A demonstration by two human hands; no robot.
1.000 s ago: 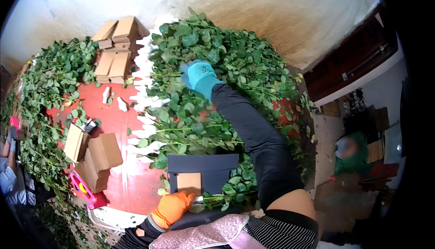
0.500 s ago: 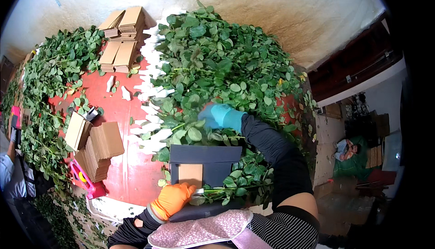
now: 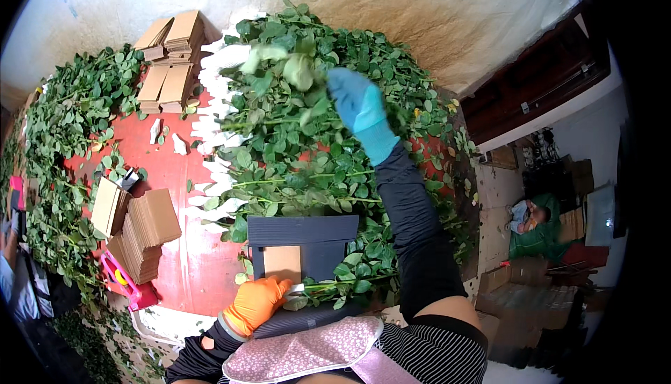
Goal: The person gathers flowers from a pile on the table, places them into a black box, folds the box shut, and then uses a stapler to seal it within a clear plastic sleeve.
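Observation:
My left hand (image 3: 257, 306), in an orange glove, is closed at the white-covered head of a leafy rose stem (image 3: 323, 287), beside a cardboard piece (image 3: 282, 262). Both lie on a dark corrugated sheet (image 3: 304, 229) in front of me. My right hand (image 3: 358, 106), gloved in blue, is raised over the leafy pile with its fingers together. By its fingertips a lifted rose stem (image 3: 297, 71) shows blurred leaves, with a white-covered head (image 3: 229, 57) at its left end. The grip itself is smeared by motion.
Many rose stems (image 3: 349, 55) cover the red table (image 3: 203, 272), white heads to the left. Cardboard stacks (image 3: 175, 87) stand at the back and nearer left (image 3: 150, 227), by a pink tool (image 3: 129, 283). More foliage lies far left, near a person (image 3: 24, 279). Another person (image 3: 525, 216) is at right.
My right hand has moved away from me, from near the dark sheet to the far part of the pile, where a stem is now lifted. My left hand stays at the rose head.

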